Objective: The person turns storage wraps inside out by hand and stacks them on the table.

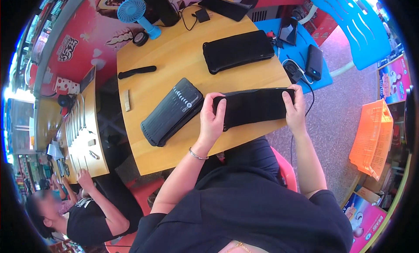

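Between my hands a black, flat, cloth-like band (255,106) is held stretched out at the table's near right edge. My left hand (211,120) pinches its left end, thumb on top. At the other end my right hand (296,108) grips the far corner the same way. Just left of my left hand lies a stack of dark flat pieces (170,115), with pale printing on the top one. Farther back sits a second, plain black stack (238,52). A narrow black strip (137,72) lies at the table's left side.
The wooden table (144,161) also holds a blue fan (132,10), a dark bottle (161,8) and a small tan strip (127,100). A blue stool (321,80) with a power bank (314,62) stands right; beyond is an orange crate (371,137). Another person (91,218) works at left.
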A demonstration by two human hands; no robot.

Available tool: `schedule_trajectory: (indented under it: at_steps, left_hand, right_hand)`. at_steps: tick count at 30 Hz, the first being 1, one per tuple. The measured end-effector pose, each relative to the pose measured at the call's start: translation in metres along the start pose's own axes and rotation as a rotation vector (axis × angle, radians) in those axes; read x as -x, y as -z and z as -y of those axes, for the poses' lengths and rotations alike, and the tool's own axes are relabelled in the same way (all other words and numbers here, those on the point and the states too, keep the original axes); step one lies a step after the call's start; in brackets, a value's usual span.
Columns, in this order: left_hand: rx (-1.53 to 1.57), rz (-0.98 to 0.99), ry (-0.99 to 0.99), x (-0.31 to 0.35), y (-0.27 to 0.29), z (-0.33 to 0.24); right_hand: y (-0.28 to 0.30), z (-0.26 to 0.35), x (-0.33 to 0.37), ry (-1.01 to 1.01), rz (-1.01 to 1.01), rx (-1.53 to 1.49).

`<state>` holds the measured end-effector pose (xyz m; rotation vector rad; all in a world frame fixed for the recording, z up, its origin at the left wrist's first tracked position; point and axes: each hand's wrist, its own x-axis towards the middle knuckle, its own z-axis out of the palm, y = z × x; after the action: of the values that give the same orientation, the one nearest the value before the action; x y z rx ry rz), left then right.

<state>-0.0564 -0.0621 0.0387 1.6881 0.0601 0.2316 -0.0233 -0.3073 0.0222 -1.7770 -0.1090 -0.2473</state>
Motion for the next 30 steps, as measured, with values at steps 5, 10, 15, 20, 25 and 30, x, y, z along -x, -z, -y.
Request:
schedule_trajectory:
  at_steps: [5, 10, 15, 20, 25, 30]
  left_hand:
    - [0.015, -0.037, -0.056, -0.004, -0.002, 0.002]
    - [0.079, -0.056, 0.003, -0.001, -0.001, -0.001]
    - [0.059, -0.052, -0.048, 0.001, -0.002, 0.001]
    - [0.153, -0.065, -0.074, 0.002, -0.002, -0.007]
    - [0.046, -0.106, -0.083, 0.008, -0.004, 0.002]
    - [-0.050, -0.203, -0.193, 0.008, -0.003, 0.006]
  right_hand:
    - [-0.005, 0.003, 0.006, -0.024, -0.046, -0.095]
    - [-0.005, 0.001, 0.014, 0.041, -0.161, 0.061]
    - [-0.005, -0.005, 0.020, 0.008, -0.219, -0.042]
    - [-0.009, 0.005, 0.020, 0.108, -0.275, -0.001]
    - [-0.010, 0.006, 0.020, 0.121, -0.325, -0.079]
    - [-0.009, 0.003, 0.015, -0.043, -0.227, -0.066]
